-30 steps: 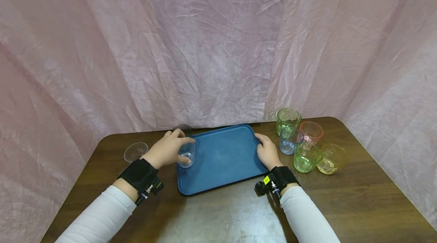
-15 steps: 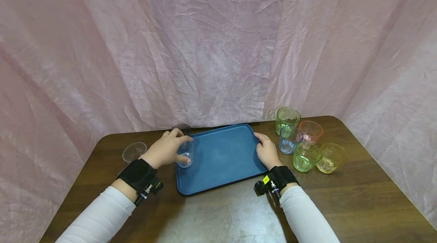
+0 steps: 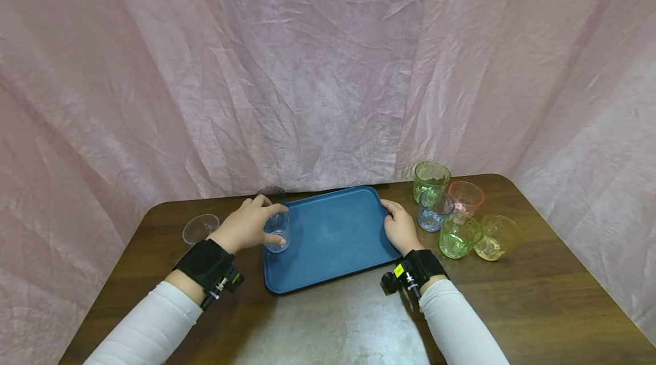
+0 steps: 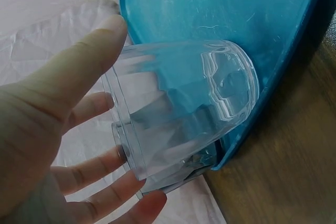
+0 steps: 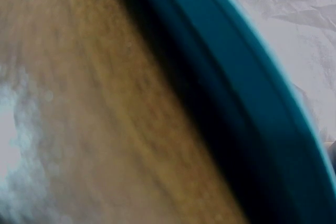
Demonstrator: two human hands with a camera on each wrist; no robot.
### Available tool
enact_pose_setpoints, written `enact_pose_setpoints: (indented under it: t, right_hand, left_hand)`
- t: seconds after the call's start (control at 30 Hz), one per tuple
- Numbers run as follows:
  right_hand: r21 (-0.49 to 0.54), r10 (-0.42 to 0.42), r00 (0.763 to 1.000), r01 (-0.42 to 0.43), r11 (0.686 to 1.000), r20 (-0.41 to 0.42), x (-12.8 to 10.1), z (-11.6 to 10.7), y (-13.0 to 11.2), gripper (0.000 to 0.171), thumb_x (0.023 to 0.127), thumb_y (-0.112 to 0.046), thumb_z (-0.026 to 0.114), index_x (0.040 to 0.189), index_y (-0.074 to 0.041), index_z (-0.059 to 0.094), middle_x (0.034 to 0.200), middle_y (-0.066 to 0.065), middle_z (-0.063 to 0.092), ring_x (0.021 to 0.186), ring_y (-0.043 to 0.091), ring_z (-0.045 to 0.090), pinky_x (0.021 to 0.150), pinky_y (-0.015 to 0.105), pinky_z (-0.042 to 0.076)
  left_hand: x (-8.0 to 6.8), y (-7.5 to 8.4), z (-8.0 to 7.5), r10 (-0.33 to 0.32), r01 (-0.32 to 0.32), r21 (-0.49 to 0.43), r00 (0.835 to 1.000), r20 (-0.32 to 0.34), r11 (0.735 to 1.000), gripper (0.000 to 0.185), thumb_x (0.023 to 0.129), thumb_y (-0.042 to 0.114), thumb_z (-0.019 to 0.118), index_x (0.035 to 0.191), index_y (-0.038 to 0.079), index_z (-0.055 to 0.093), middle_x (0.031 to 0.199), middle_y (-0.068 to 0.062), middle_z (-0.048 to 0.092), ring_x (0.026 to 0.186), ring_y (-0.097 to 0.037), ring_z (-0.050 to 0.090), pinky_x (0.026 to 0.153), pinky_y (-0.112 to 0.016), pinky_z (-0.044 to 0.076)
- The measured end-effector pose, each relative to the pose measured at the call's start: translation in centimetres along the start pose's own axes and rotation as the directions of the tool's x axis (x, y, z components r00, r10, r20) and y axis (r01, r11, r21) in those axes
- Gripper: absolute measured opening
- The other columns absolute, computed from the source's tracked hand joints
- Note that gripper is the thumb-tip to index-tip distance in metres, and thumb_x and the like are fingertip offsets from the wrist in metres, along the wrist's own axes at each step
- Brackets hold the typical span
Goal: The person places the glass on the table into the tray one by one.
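Sitting flat on the brown surface (image 3: pixel 512 296), the blue tray (image 3: pixel 333 240) is being steadied at its right rim by the right hand (image 3: pixel 400 228), fingers lying over the edge. Left hand (image 3: pixel 246 227) is wrapping thumb and fingers around a clear cup (image 3: pixel 277 232) standing upright just inside the tray's left edge. 5 tinted cups (image 3: pixel 456 211) are waiting clustered right of the tray, 2 clear ones (image 3: pixel 200 228) left of it.

A glass (image 3: pixel 278 232) stands on the tray's (image 3: pixel 333 240) left edge (five cups (image 3: pixel 456 214) cluster right of it).
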State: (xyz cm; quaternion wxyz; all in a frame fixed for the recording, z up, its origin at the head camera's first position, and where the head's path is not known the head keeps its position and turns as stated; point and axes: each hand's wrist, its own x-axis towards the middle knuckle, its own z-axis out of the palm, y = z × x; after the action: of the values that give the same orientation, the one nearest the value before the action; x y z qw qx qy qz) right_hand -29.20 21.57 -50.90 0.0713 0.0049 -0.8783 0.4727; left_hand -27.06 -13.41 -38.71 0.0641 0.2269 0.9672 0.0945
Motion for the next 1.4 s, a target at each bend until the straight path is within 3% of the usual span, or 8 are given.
enact_pose_setpoints:
  t: [0.23,0.6,0.93,1.1,1.23,1.4]
  right_hand:
    - [0.006,-0.007,1.000,0.007,1.000,0.003,0.1,0.0,0.1,0.049,0.098,0.003,0.038,0.146,0.003,0.050,0.151,0.022,0.046,0.140,0.038,0.043,0.116,0.052,0.037]
    - [0.003,0.000,1.000,0.000,1.000,-0.005,0.1,-0.1,-0.1,0.049,0.099,0.002,0.038,0.146,0.003,0.050,0.151,0.022,0.046,0.141,0.038,0.042,0.117,0.052,0.037]
    - [0.009,0.013,1.000,-0.013,1.000,0.008,0.1,0.0,0.0,0.050,0.099,0.002,0.037,0.147,0.003,0.049,0.152,0.023,0.045,0.142,0.039,0.041,0.117,0.052,0.035]
    - [0.007,0.014,1.000,-0.014,1.000,0.007,0.1,-0.1,0.1,0.050,0.099,0.002,0.038,0.147,0.003,0.049,0.152,0.022,0.045,0.141,0.038,0.042,0.117,0.052,0.036]
    - [0.004,0.008,1.000,-0.008,1.000,0.008,0.1,-0.2,0.0,0.050,0.098,0.002,0.038,0.147,0.003,0.049,0.152,0.023,0.045,0.141,0.039,0.042,0.117,0.052,0.036]
    - [0.002,0.005,1.000,-0.005,1.000,0.011,0.1,-0.1,-0.1,0.050,0.098,0.002,0.038,0.147,0.003,0.049,0.151,0.023,0.045,0.141,0.039,0.043,0.117,0.052,0.037]
  left_hand:
    - [-0.2,0.0,-0.3,-0.011,0.011,0.026,1.000,0.009,1.000,0.072,0.079,0.047,0.084,0.143,0.025,0.059,0.130,-0.018,0.053,0.115,-0.039,0.051,0.070,-0.049,0.057]
    - [-0.7,-0.3,-0.5,0.022,-0.022,0.023,1.000,0.001,1.000,0.071,0.082,0.047,0.082,0.145,0.026,0.057,0.134,-0.017,0.053,0.115,-0.038,0.052,0.069,-0.047,0.057]
    - [-1.0,-0.8,-0.7,0.033,-0.032,0.023,0.999,-0.015,0.999,0.070,0.082,0.048,0.082,0.143,0.022,0.059,0.136,-0.017,0.054,0.119,-0.040,0.054,0.076,-0.054,0.058]
    - [-1.4,-1.2,-1.3,0.052,-0.050,0.025,0.996,-0.069,0.998,0.065,0.084,0.047,0.080,0.140,0.021,0.061,0.132,-0.016,0.057,0.116,-0.041,0.056,0.075,-0.054,0.058]
    - [-2.2,-1.8,-2.1,0.060,-0.065,-0.020,0.984,-0.168,0.998,0.063,0.087,0.041,0.079,0.142,0.018,0.059,0.134,-0.018,0.056,0.120,-0.043,0.054,0.086,-0.059,0.055]
    - [-3.3,-3.5,-3.5,-0.015,-0.006,-0.075,0.963,-0.268,0.997,0.064,0.091,0.038,0.076,0.147,0.018,0.052,0.141,-0.020,0.050,0.128,-0.048,0.046,0.093,-0.068,0.048]
